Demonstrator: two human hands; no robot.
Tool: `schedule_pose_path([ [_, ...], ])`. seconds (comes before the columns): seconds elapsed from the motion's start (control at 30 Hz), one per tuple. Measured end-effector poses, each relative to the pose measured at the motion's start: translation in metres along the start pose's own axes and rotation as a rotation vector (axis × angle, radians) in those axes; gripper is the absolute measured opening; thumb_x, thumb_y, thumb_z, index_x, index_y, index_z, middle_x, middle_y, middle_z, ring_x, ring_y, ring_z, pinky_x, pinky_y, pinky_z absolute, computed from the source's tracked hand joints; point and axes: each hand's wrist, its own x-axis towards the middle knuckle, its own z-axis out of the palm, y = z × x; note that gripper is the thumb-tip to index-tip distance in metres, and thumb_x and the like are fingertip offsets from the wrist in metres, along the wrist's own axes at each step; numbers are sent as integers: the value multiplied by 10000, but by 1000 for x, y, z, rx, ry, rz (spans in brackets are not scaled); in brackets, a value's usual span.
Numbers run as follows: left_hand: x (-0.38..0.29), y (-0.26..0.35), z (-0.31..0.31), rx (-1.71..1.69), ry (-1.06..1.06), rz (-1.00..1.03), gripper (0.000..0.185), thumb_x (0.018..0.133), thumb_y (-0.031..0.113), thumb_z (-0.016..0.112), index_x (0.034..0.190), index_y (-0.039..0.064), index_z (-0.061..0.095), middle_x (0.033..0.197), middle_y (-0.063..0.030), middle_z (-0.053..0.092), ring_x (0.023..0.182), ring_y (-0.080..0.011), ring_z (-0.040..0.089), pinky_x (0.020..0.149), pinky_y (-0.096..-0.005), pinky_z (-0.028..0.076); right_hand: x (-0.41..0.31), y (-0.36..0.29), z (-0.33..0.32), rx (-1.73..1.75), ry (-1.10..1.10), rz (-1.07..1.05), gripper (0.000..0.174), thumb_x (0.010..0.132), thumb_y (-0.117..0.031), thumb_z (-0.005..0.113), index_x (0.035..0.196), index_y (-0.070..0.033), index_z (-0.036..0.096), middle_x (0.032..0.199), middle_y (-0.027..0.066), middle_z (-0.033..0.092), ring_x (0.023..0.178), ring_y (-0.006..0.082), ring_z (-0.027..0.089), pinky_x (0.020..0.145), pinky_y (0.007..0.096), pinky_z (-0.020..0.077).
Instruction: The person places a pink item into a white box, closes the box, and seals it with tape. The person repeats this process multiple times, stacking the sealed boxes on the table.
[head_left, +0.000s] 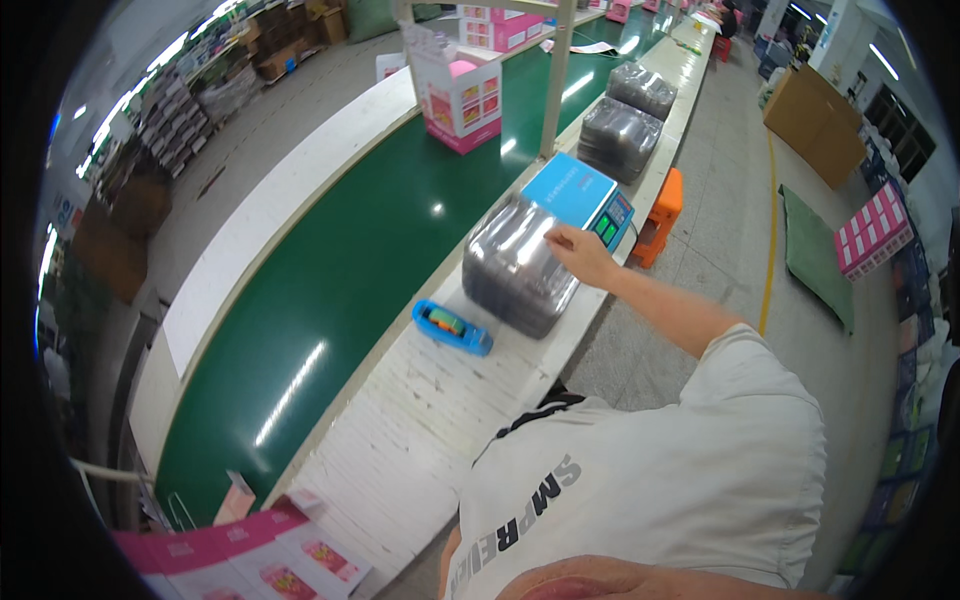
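Observation:
One bare hand, whose arm comes from the right side of the white T-shirt, is over the near edge of a stack of clear plastic trays; its fingers are bent, and whether they grip a sheet cannot be told. Behind the stack stands a digital scale with a blue top. A blue tape dispenser lies on the white bench beside the stack. My other hand is out of view; part of a forearm shows low at the body.
A green conveyor belt runs beyond the bench, carrying an open pink-and-white carton. More tray stacks stand past the scale. An orange plastic stool is on the floor beside the bench. Pink-and-white boxes stand at lower left.

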Motion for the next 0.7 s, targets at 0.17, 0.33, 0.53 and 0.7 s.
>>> schedule_pose_path([
  [0.17,81,109,46,149,50,118,615,1159,407,425,1601,-12,345,1623,-166,354,1479,-300,375,1245,-425,275,184,52,-38,-350,-28,-243,485,957,-189,716,1409,-41,618,1390,207,639,1302,395,609,1093,472,512],
  [0.33,132,183,80,288,137,132,594,1156,400,433,1577,-15,369,1586,-163,379,1446,-297,394,1224,-423,292,392,86,-35,-479,2,-272,666,904,-207,760,1511,-95,511,1541,225,489,1429,464,472,1164,514,471],
  [0.53,140,211,93,332,222,52,570,1153,391,443,1548,-18,398,1541,-159,409,1406,-292,418,1199,-420,313,550,57,-9,-639,57,-229,799,895,-117,745,1616,-164,404,1652,167,411,1575,454,312,1202,550,460],
  [0.7,136,223,100,351,261,2,551,1151,384,452,1524,-21,422,1504,-156,434,1373,-289,437,1178,-418,331,599,48,14,-694,-7,-220,799,872,-131,816,1582,-177,452,1672,117,404,1579,434,300,1119,564,531],
])
